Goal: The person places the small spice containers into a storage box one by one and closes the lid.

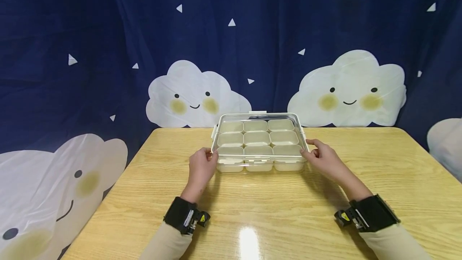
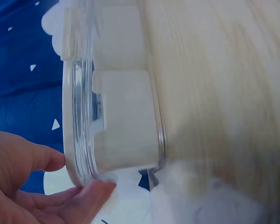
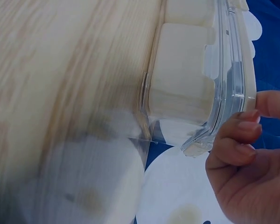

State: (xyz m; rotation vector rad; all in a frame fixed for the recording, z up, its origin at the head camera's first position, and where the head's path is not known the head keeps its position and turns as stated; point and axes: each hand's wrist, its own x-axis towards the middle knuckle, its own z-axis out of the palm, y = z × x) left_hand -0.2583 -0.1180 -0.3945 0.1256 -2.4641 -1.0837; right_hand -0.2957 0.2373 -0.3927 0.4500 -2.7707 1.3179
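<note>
A clear storage box [image 1: 258, 166] with cream compartment cups [image 1: 256, 138] in rows sits on the table near its far edge. Over it lies a transparent lid with a cream rim [image 1: 231, 156] and side latches. At the near left corner, my left hand [image 1: 202, 165] pinches the lid's rim, thumb on top and fingers beneath. My right hand [image 1: 326, 163] grips the same rim at the near right corner. In the left wrist view, the thumb and fingers close around the lid's corner. The right wrist view shows the right fingers [image 3: 245, 133] curled under the rim.
The box stands on a light wooden table [image 1: 252, 200]. Behind the table hangs a dark blue curtain [image 1: 231, 43] printed with smiling clouds and white triangles. Black wrist straps with small cameras sit on both forearms.
</note>
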